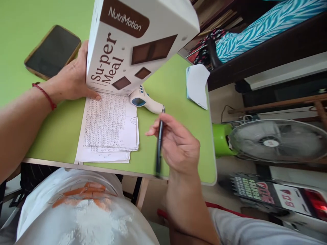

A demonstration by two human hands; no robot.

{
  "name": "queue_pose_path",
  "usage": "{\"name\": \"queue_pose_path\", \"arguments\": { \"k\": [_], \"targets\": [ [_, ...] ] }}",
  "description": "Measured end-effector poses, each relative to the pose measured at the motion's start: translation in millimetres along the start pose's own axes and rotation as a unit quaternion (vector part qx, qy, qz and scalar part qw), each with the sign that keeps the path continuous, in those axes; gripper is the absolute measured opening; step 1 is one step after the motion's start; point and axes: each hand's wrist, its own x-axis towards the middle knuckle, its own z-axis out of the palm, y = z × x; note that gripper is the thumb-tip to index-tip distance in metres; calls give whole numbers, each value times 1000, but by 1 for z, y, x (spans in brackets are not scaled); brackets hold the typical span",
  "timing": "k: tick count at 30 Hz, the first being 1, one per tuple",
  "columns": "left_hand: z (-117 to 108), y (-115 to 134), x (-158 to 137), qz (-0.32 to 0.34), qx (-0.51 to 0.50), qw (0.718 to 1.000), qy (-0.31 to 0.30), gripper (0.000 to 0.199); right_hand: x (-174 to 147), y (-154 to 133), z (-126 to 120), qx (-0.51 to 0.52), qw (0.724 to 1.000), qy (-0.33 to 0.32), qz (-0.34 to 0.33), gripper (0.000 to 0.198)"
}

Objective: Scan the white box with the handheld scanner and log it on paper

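Note:
A white and brown box [114,51] marked "NutriMotion Su-per Meal" stands tilted at the top middle. My left hand [74,73] grips its left side, the thumb at the lower edge and the other fingers hidden behind it. Below the box lies a stack of handwritten papers [109,122]. My right hand [180,139] is closed around a dark pen [159,143], its silver end pointing up and its lower end blurred, to the right of the papers. A white infrared thermometer [146,101] lies between the box and my right hand, partly hidden by the box.
A phone [53,51] in a yellowish case lies left of the box on the green table [58,136]. Folded paper [197,85] rests near the table's right edge. Beyond that edge stand a fan [273,141] and a dark-framed piece of furniture with a blue patterned cloth [265,29].

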Motion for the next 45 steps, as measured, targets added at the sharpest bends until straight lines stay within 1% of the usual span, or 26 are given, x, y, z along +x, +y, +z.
{"name": "queue_pose_path", "arguments": {
  "k": [2, 3, 5, 7, 9, 12, 14, 16, 18, 19, 24, 27, 29, 35, 40, 42, 45],
  "targets": [
    [0, -1, 0, 14, 19, 1000, -15, 124, 0, 0, 9, 52, 999, 0, 10, 39],
    [0, -2, 0, 23, 27, 999, -20, 124, 0, 2, 13, 64, 998, -2, 13, 36],
    [-1, -4, 1, 43, 41, 998, -31, 119, -1, 8, 22, 75, 997, -18, 13, 21],
    [-2, -5, 2, 57, 53, 996, -42, 117, -2, 15, 29, 66, 997, -39, 18, 23],
    [-2, -4, 2, 61, 59, 995, -48, 122, -4, 21, 34, 48, 997, -40, 35, 24],
    [-1, 0, 1, 64, 45, 996, -46, 124, -5, 24, 42, 4, 998, 16, 53, 12],
    [0, 4, 0, 61, 5, 997, -37, 117, -5, 23, 46, -41, 996, 59, 55, 6],
    [2, 9, -1, 45, -56, 997, -12, 104, -5, 22, 49, -84, 992, 83, 53, 5],
    [3, 13, -1, 25, -107, 994, 11, 94, -4, 20, 51, -113, 989, 87, 43, 6],
    [4, 14, -1, 20, -117, 993, 15, 91, -4, 20, 51, -122, 988, 84, 36, 7],
    [6, 19, -2, 21, -72, 997, 11, 99, -4, 20, 52, -124, 990, 72, 15, 6],
    [7, 19, -2, 18, -43, 999, -4, 105, -3, 19, 52, -128, 989, 71, 19, 7],
    [7, 19, -2, 15, -45, 999, -5, 107, -2, 19, 53, -131, 989, 68, 21, 7],
    [7, 19, -3, 10, -61, 998, 7, 97, -2, 17, 52, -144, 989, 45, 11, 7],
    [7, 22, -4, 15, -96, 995, 14, 94, -2, 18, 51, -136, 990, 40, -8, 7],
    [6, 20, -4, 28, -76, 997, 11, 98, -2, 18, 50, -132, 990, 37, -9, 7],
    [2, 11, -3, 74, 18, 997, -31, 116, -2, 19, 50, -134, 990, 32, -2, 6]
  ]
}}
